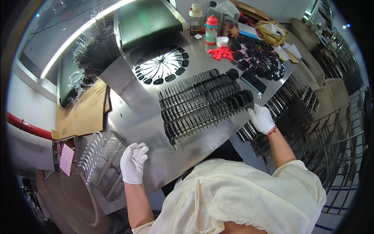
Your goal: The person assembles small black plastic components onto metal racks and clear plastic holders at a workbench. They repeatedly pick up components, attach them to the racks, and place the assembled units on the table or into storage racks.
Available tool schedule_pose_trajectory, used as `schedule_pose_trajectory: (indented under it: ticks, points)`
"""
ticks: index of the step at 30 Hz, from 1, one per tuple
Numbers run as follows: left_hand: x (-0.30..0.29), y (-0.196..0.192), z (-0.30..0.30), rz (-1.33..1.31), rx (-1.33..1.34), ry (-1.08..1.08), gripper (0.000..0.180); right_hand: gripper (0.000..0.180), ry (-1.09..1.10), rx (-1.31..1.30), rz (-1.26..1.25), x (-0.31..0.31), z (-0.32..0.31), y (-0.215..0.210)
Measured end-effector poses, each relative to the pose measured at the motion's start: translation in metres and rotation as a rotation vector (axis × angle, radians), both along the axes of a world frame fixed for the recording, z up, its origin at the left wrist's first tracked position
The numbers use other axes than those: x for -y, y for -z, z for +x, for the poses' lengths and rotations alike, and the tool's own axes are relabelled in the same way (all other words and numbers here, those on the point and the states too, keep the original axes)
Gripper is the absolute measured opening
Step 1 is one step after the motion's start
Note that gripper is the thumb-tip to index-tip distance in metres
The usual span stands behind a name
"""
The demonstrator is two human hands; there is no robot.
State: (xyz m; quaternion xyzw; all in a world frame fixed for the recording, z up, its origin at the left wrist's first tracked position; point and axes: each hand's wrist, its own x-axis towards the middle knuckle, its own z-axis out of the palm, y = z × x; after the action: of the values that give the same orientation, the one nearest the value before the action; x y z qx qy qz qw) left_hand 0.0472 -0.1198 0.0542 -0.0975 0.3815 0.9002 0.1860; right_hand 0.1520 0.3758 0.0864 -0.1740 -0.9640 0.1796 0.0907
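Note:
A metal rack [210,128] stands on the steel table, filled with rows of thin, dark, rounded flat pieces [198,91]. At its right front corner, my gloved right hand [261,119] is closed on the rack's end. My left hand [133,162], also in a white glove, is off the rack's left front end with its fingers curled. A thin wire [159,143] runs through those fingers towards the rack's left front corner. Left of this hand lies a rack [110,171] with clear curved pieces [91,156] along its side.
Dark oval pieces on wires fan out in a circle [161,64] on the table [132,107]. Behind the rack lie a phone [253,81], red scraps [221,54] and a bottle [211,30]. Cardboard [83,111] leans at left; wire racks [335,136] stand at right.

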Motion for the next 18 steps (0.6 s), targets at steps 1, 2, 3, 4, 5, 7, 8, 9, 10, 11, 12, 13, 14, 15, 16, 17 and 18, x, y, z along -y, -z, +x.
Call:
schedule_pose_trajectory:
  ticks: [1,2,3,4,5,7,8,9,10,11,12,13,14,15,16,17,18]
  points:
    - [-0.003,-0.001,0.001,-0.008,-0.021,-0.005,0.032,0.025,0.015,-0.006,-0.006,-0.002,0.0,-0.001]
    - [-0.005,-0.002,0.003,-0.019,-0.042,-0.014,0.032,0.025,0.027,-0.011,-0.016,-0.004,0.0,0.0]
    - [-0.008,0.0,0.008,-0.006,-0.029,-0.03,0.032,0.026,0.038,-0.017,-0.025,-0.005,0.0,0.0]
    - [-0.011,0.0,0.012,0.006,-0.024,-0.043,0.032,0.026,0.049,-0.022,-0.034,-0.006,0.0,0.0]
    - [-0.013,-0.001,0.016,0.019,-0.021,-0.06,0.032,0.026,0.057,0.018,-0.073,-0.006,-0.001,-0.005]
    - [-0.015,-0.005,0.018,0.03,-0.004,-0.081,0.032,0.026,0.05,0.027,-0.08,-0.004,-0.002,-0.012]
    - [-0.016,-0.01,0.018,0.001,-0.019,-0.079,0.032,0.026,0.051,0.031,-0.081,-0.003,-0.002,-0.016]
    - [-0.017,-0.016,0.017,-0.028,-0.033,-0.077,0.033,0.026,0.087,0.08,-0.153,-0.001,-0.003,-0.022]
    - [-0.017,-0.021,0.016,-0.057,-0.048,-0.073,0.033,0.026,0.064,0.066,-0.142,-0.002,-0.003,-0.021]
    - [-0.017,-0.027,0.016,-0.062,-0.045,-0.049,0.033,0.026,0.04,0.051,-0.13,-0.004,-0.003,-0.021]
    - [-0.016,-0.032,0.014,-0.067,-0.042,-0.024,0.034,0.026,0.018,0.036,-0.117,-0.005,-0.003,-0.021]
    - [-0.016,-0.034,0.012,-0.072,-0.04,0.002,0.035,0.025,0.023,0.036,-0.112,-0.006,-0.003,-0.021]
    - [-0.016,-0.029,0.012,-0.059,-0.033,0.011,0.034,0.025,0.025,0.036,-0.11,-0.005,-0.004,-0.02]
    - [-0.016,-0.018,0.01,-0.047,-0.029,0.022,0.034,0.025,0.028,0.033,-0.108,-0.005,-0.006,-0.019]
    - [-0.016,-0.013,0.007,-0.035,-0.025,0.034,0.034,0.025,0.007,0.014,-0.082,-0.006,-0.006,-0.013]
    - [-0.037,-0.024,0.006,-0.031,0.157,0.05,0.035,0.025,-0.008,-0.012,-0.048,-0.009,-0.006,-0.003]
    - [-0.053,-0.021,0.01,-0.004,0.225,0.123,0.035,0.026,-0.028,-0.036,-0.009,-0.007,-0.008,-0.006]
